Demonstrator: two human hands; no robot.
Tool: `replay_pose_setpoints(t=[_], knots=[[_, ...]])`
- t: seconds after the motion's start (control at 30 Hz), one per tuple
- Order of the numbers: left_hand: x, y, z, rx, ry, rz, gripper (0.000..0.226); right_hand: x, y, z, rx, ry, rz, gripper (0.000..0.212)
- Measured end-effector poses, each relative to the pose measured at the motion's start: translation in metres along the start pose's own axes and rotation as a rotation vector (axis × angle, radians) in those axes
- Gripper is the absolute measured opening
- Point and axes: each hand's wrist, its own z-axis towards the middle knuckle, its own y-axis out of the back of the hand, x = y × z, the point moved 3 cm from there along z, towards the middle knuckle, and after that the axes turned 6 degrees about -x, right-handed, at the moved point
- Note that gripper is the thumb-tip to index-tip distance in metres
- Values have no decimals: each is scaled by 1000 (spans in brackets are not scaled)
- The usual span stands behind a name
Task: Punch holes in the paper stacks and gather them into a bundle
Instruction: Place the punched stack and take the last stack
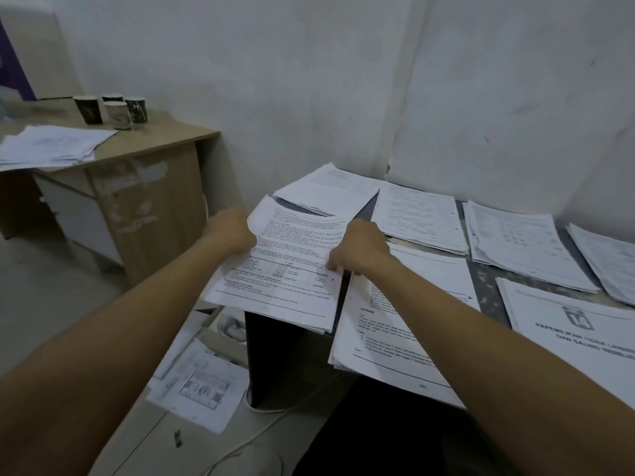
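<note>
At twelve o'clock, my left hand (231, 231) and right hand (357, 249) grip one paper stack (285, 269); other stacks (522, 242) lie ungathered on the surface (488, 286).

Both bare forearms are reaching forward from the lower corners of the view, converging toward the paper stack (285, 266). The left hand (231, 231) is gripping the stack's left edge, its fingers curled and tucked under the sheets with the knuckles facing up. The right hand (359, 247) is gripping the stack's right edge, its back turned up, its thumb lying on the top sheet and its other fingers curling down past the edge. Both wrists are lying roughly straight with their forearms.
</note>
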Motion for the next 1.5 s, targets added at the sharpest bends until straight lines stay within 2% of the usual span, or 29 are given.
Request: replay_pose_setpoints(t=[0.13,0.27,0.37,0.53,0.63,0.7,0.77,0.93,1.03,1.07,1.13,1.27,1.37,1.5], knots=[[-7,1,10,-25,20,52,35,0,5,13,32,-3,-41,36],[-22,0,29,-66,-9,25,27,-4,8,34,-95,-16,3,28],[-37,-2,48,-112,-51,24,33,-6,12,52,-179,-14,22,23],[-58,-15,92,-156,-118,12,36,-7,13,86,-210,19,66,27],[-68,-28,120,-147,-141,5,34,-8,9,107,-193,46,87,5],[-73,-35,139,-134,-141,14,33,-12,5,121,-186,50,94,24],[-79,-42,155,-106,-144,35,35,-17,1,135,-178,64,87,30],[-94,-58,187,2,-132,79,49,-30,-8,166,-162,95,80,28],[-99,-69,200,47,-101,115,56,-40,-22,173,-131,138,23,13],[-100,-75,202,45,-80,130,57,-44,-26,174,-148,154,-9,17],[-98,-89,202,4,-42,153,57,-50,-34,176,-197,209,-84,28],[-93,-113,197,-207,3,62,55,-51,-33,182,-303,321,-167,28],[-93,-116,197,-349,-62,67,52,-46,-31,189,-297,312,-194,29],[-88,-110,204,-379,33,-114,36,-44,-29,196,-288,266,-189,30]])
